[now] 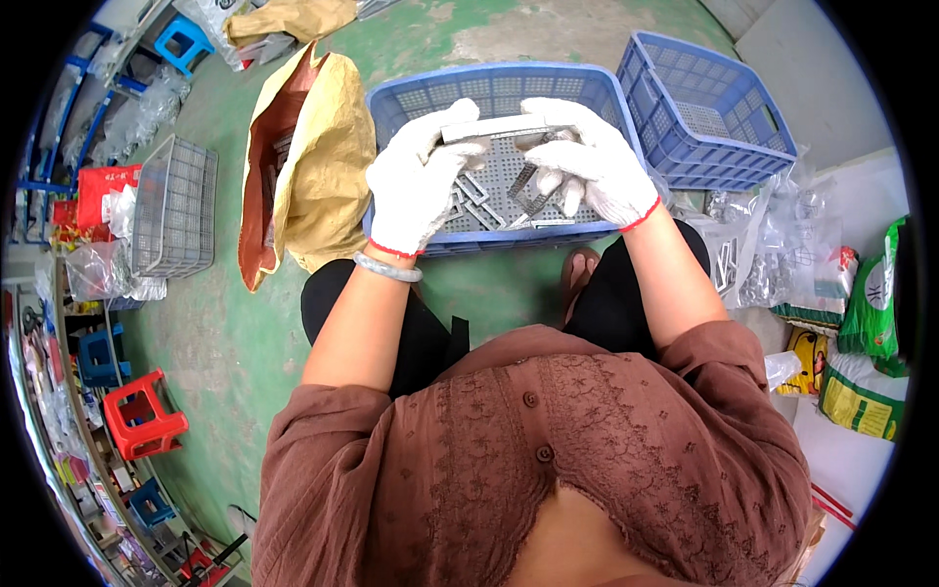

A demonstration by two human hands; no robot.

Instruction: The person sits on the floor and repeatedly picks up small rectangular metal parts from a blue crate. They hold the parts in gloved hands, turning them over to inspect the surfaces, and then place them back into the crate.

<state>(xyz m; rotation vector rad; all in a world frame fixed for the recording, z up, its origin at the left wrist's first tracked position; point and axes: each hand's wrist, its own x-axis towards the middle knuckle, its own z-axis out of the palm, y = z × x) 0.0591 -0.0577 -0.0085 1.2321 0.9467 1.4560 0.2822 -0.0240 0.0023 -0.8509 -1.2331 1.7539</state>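
Both my hands wear white knit gloves with red cuffs and are raised over a blue plastic basket point(489, 73). A light grey metal bar, rectangular and slotted-looking point(494, 128), spans the gap between them. My left hand point(411, 181) is closed on its left end, thumb on top. My right hand point(592, 161) grips the right end between thumb and fingers. A darker metal strip point(535, 203) shows just below the right fingers; whether they touch it I cannot tell. Several grey metal frame-like pieces point(474, 203) lie on the basket's floor, partly behind the gloves.
Left of the basket stands an open yellow paper sack point(328, 161) with pieces inside. Another blue basket point(699, 117) is at the right, beside clear plastic bags point(773, 245). A grey crate point(174, 205) and a red stool point(144, 416) stand on the green floor at left.
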